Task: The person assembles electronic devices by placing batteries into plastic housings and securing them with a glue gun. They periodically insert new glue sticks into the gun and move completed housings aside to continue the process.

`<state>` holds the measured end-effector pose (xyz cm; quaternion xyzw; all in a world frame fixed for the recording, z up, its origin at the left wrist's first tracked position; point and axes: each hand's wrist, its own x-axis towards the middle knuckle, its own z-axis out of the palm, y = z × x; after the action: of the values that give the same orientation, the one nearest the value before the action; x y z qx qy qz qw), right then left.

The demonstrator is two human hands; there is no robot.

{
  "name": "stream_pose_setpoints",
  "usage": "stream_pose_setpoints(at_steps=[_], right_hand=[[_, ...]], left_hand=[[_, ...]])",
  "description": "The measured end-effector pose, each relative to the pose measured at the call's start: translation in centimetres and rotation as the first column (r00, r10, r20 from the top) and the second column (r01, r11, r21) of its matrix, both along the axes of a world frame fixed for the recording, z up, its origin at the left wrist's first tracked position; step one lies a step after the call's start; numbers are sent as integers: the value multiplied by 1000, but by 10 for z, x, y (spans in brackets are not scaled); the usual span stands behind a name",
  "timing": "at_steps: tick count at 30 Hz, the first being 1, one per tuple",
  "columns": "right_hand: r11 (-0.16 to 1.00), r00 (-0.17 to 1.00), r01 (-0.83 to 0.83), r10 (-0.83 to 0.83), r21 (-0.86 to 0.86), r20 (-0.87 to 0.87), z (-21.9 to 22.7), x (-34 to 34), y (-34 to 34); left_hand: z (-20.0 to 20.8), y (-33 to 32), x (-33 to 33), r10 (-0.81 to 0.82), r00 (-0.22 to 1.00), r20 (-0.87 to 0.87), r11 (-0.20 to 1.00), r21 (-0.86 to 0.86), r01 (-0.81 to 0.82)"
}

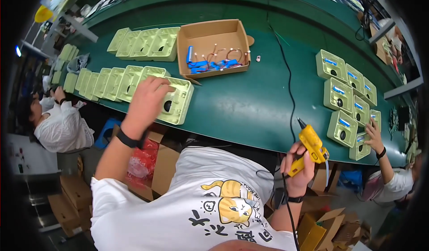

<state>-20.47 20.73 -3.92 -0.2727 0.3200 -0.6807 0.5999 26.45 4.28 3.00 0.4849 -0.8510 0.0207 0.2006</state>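
The pale green plastic housing point(176, 101) lies at the near edge of the green worktop point(241, 103), at the right end of a row of like shells point(111, 82). It looks like a thin moulded part: light, stiff, smooth, with a round hole in its face and raised walls around the rim. Those walls are probably the best place to take it, since the flat face would slip under the fingers and a hard squeeze could bend a thin side.

The left hand point(146, 100) rests on the housing's upper left corner, fingers spread loosely and curled over the rim, touching rather than gripping. The right hand point(300, 161) is closed firmly round the handle of a yellow glue gun point(311, 147), held off the worktop's near edge with its nozzle pointing up and away. Its black cord point(289, 94) trails across the worktop. A cardboard box point(213, 45) with blue batteries and wires sits behind.
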Motion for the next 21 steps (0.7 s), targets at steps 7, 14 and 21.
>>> stream_pose_setpoints(at_steps=[7, 14, 21], right_hand=[[1000, 973, 3, -10, -28, -229, -40, 6, -60], [998, 977, 68, -66, 2, -201, -42, 11, -68], [994, 981, 108, -105, 10, -163, -42, 6, -70]], left_hand=[[6, -20, 47, -256, 882, 396, 966, 70, 249], [40, 16, -28, -417, 814, 405, 908, 221, 355], [-19, -17, -136, -473, 878, 75, 881, 63, 469]])
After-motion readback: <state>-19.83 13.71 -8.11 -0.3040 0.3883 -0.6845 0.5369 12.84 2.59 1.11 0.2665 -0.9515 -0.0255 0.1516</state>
